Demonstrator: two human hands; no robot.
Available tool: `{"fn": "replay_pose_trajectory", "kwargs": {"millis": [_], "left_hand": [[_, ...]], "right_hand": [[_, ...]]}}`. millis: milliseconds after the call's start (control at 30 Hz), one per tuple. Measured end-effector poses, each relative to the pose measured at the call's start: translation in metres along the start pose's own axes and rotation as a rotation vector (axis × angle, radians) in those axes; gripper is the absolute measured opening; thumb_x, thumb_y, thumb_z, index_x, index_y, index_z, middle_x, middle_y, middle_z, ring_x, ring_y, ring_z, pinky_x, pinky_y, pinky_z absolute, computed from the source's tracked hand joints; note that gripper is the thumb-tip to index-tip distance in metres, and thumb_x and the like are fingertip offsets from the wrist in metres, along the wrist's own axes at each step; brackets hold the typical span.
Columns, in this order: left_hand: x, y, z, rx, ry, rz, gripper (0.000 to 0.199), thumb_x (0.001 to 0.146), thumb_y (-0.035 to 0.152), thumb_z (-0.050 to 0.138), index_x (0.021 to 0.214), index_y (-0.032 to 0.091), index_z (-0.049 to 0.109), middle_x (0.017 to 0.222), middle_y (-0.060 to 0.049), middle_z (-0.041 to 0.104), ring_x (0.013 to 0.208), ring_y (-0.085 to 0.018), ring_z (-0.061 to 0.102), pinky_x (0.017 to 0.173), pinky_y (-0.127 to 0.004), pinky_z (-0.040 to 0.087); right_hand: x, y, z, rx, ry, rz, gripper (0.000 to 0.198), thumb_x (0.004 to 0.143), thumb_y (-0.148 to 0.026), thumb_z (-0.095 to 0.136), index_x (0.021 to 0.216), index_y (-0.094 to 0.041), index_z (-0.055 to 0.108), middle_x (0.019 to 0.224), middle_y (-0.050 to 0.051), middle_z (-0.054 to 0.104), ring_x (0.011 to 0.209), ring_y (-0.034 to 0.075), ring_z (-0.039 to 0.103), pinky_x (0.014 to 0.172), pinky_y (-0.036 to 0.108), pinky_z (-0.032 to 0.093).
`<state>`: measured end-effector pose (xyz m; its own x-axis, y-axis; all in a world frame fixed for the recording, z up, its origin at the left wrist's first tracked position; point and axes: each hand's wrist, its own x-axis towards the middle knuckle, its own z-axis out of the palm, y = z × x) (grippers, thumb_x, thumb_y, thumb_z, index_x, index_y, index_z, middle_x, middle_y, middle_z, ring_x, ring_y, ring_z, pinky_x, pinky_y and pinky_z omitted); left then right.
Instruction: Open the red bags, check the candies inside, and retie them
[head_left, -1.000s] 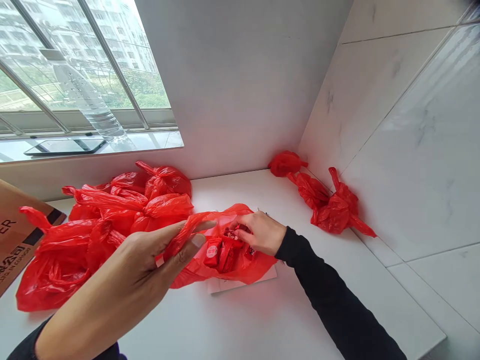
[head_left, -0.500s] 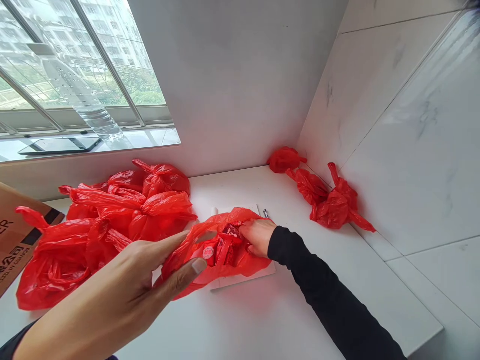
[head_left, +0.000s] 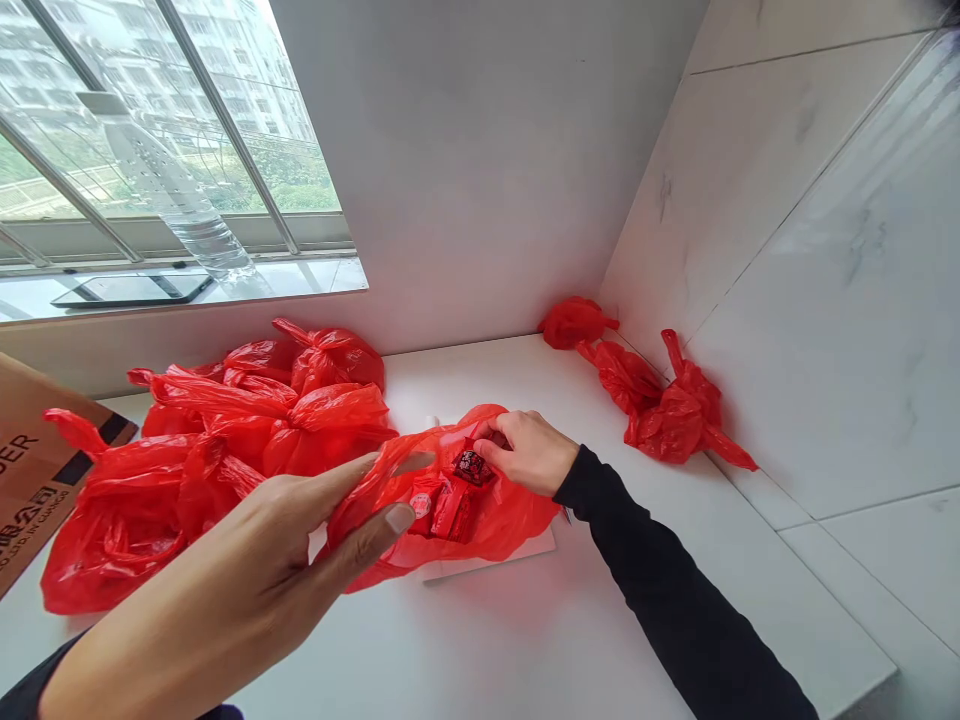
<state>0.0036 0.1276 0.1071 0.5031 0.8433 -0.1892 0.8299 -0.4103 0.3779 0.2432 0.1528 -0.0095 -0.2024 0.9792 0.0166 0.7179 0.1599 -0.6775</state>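
A red plastic bag (head_left: 517, 520) is held with its mouth open above the white table. My left hand (head_left: 330, 530) grips the bag's near left rim, thumb outside and fingers partly hidden behind the film. Inside lie several small red wrapped packets (head_left: 454, 508), one with a round pale mark. My right hand (head_left: 529, 452) is at the bag's opening, thumb and fingers pinched on a small packet with a dark patterned face (head_left: 472, 467). Its fingertips partly cover that packet's top edge.
Knotted red bags (head_left: 300, 430) are heaped on the left beside a cardboard box (head_left: 45, 460). Several more tied bags (head_left: 675, 415) lie along the right wall. A flat white object (head_left: 495, 560) is under the held bag. A water bottle (head_left: 180, 205) and a dark tablet-like object (head_left: 135, 290) rest on the windowsill.
My right hand has drawn up and slightly back from deeper in the bag, and the dark-faced packet now shows at its fingertips. My left hand keeps its hold on the rim.
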Motion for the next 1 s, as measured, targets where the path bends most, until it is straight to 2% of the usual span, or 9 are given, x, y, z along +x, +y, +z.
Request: {"fn": "replay_pose_trajectory", "kwargs": {"millis": [67,167,300,433,600,733,800,900,1000], "left_hand": [[0.000,0.001,-0.001,0.068,-0.062,-0.051,0.057,0.095,0.060,0.040,0.139,0.026,0.052,0.059,0.008,0.048,0.052,-0.011,0.036,0.051,-0.021,0.033],[0.001,0.001,-0.001,0.068,-0.095,-0.061,0.058,0.095,0.062,0.038,0.139,0.026,0.051,0.063,0.007,0.048,0.054,-0.012,0.038,0.053,-0.023,0.033],[0.001,-0.001,0.001,0.062,-0.047,-0.071,0.058,0.094,0.064,0.037,0.137,0.027,0.051,0.062,0.008,0.048,0.055,-0.012,0.038,0.055,-0.023,0.034],[0.001,-0.001,0.002,0.070,-0.052,-0.057,0.058,0.095,0.062,0.036,0.141,0.027,0.048,0.064,0.007,0.051,0.056,-0.013,0.039,0.057,-0.025,0.036],[0.003,0.001,0.003,0.046,-0.051,-0.034,0.058,0.095,0.064,0.034,0.138,0.028,0.051,0.076,0.005,0.062,0.065,-0.015,0.051,0.067,-0.026,0.043],[0.000,-0.001,0.004,0.065,-0.043,-0.007,0.054,0.095,0.061,0.037,0.136,0.028,0.052,0.064,0.006,0.051,0.057,-0.014,0.042,0.056,-0.024,0.036],[-0.001,-0.003,0.005,0.052,-0.050,-0.007,0.052,0.096,0.060,0.038,0.134,0.028,0.052,0.063,0.007,0.048,0.058,-0.013,0.041,0.055,-0.023,0.036],[0.001,-0.004,0.007,0.033,-0.046,-0.011,0.048,0.096,0.060,0.038,0.128,0.028,0.055,0.065,0.007,0.055,0.059,-0.013,0.047,0.057,-0.022,0.039],[0.004,-0.006,0.009,-0.006,0.063,0.065,0.039,0.094,0.058,0.047,0.115,0.029,0.063,0.061,0.008,0.056,0.053,-0.012,0.048,0.052,-0.021,0.039]], "right_hand": [[0.000,0.000,0.000,0.025,0.007,0.009,0.024,0.096,-0.030,0.050,0.089,-0.020,0.071,0.072,0.000,0.070,0.069,0.014,0.063,0.065,0.023,0.041],[0.000,0.000,-0.001,0.050,0.007,0.014,0.023,0.095,-0.027,0.051,0.087,-0.020,0.071,0.071,-0.001,0.069,0.067,0.013,0.063,0.066,0.023,0.041],[-0.001,0.001,-0.001,0.051,-0.001,0.019,0.023,0.096,-0.026,0.050,0.087,-0.020,0.071,0.072,0.000,0.070,0.068,0.014,0.063,0.066,0.023,0.041],[0.000,0.004,-0.001,0.024,-0.009,0.021,0.024,0.097,-0.026,0.048,0.089,-0.020,0.070,0.075,0.000,0.072,0.072,0.014,0.064,0.068,0.024,0.041],[0.000,0.005,-0.005,-0.043,-0.036,0.012,0.027,0.099,-0.027,0.044,0.096,-0.020,0.070,0.086,0.003,0.074,0.080,0.016,0.066,0.071,0.025,0.041],[-0.003,0.006,-0.006,-0.120,-0.165,-0.027,0.023,0.094,-0.030,0.053,0.084,-0.022,0.072,0.079,0.002,0.073,0.073,0.016,0.066,0.065,0.024,0.041],[-0.003,0.007,-0.001,-0.183,-0.193,-0.002,0.024,0.094,-0.030,0.053,0.084,-0.020,0.072,0.082,0.005,0.073,0.074,0.019,0.067,0.065,0.026,0.042],[0.001,0.009,0.013,-0.278,-0.165,0.065,0.025,0.095,-0.030,0.051,0.094,-0.017,0.072,0.095,0.013,0.073,0.085,0.026,0.069,0.072,0.032,0.046],[0.006,0.008,0.030,-0.337,-0.141,0.114,0.027,0.094,-0.034,0.054,0.099,-0.014,0.071,0.099,0.017,0.073,0.094,0.031,0.069,0.077,0.037,0.049]]}}
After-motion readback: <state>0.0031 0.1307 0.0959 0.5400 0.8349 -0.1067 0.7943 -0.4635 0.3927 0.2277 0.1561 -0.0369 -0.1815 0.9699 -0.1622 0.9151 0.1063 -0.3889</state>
